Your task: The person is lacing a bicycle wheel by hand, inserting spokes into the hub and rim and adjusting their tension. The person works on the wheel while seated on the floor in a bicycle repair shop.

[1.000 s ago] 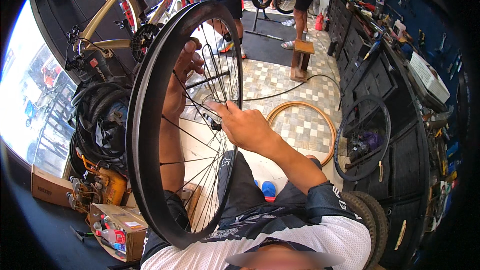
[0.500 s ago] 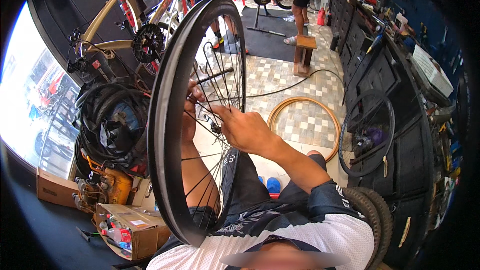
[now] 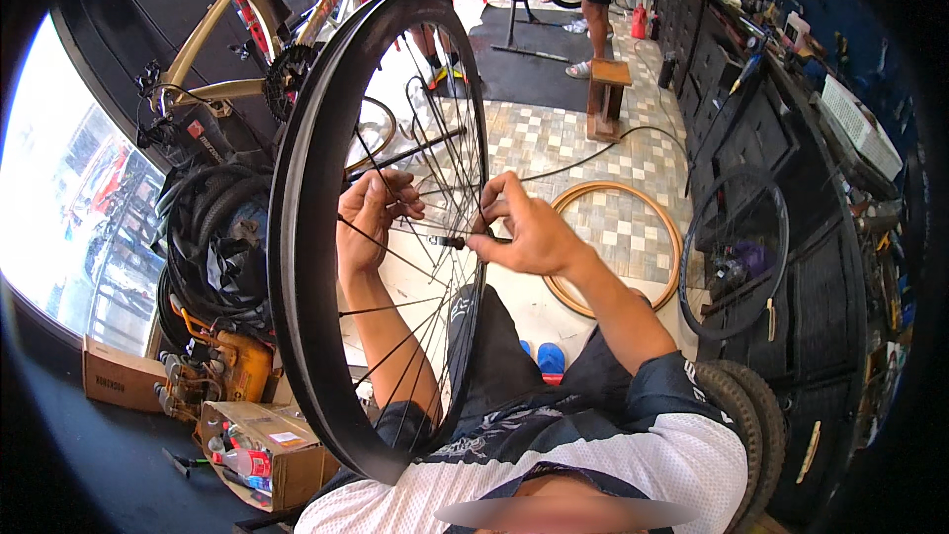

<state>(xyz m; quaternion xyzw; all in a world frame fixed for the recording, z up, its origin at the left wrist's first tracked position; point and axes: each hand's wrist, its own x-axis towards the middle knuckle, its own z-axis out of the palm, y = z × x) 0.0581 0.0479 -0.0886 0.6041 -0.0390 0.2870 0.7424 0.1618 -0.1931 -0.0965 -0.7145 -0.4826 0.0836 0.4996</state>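
Observation:
A black bicycle wheel rim [image 3: 308,237] stands upright before me, leaning against my body, with thin black spokes running to a small hub [image 3: 447,241]. My left hand [image 3: 372,222] reaches up behind the near side of the rim. Its fingers and thumb are curled together among the spokes; whatever they pinch is too small to make out. On the other side, my right hand [image 3: 529,232] is bent around the hub's end, thumb tip close to it. A dark bit shows between its thumb and fingers, partly hidden.
Tan rim hoops [image 3: 680,252] lie on the tiled floor, with another spoked wheel [image 3: 736,252] against black drawers at right. Coiled tyres [image 3: 213,227], an orange compressor [image 3: 242,361] and a cardboard box [image 3: 297,465] are at left. Two people stand beyond, near a wooden stool [image 3: 606,99].
My hands have come apart from where they met among the spokes. The right has moved right to the hub's end; the left has shifted slightly lower.

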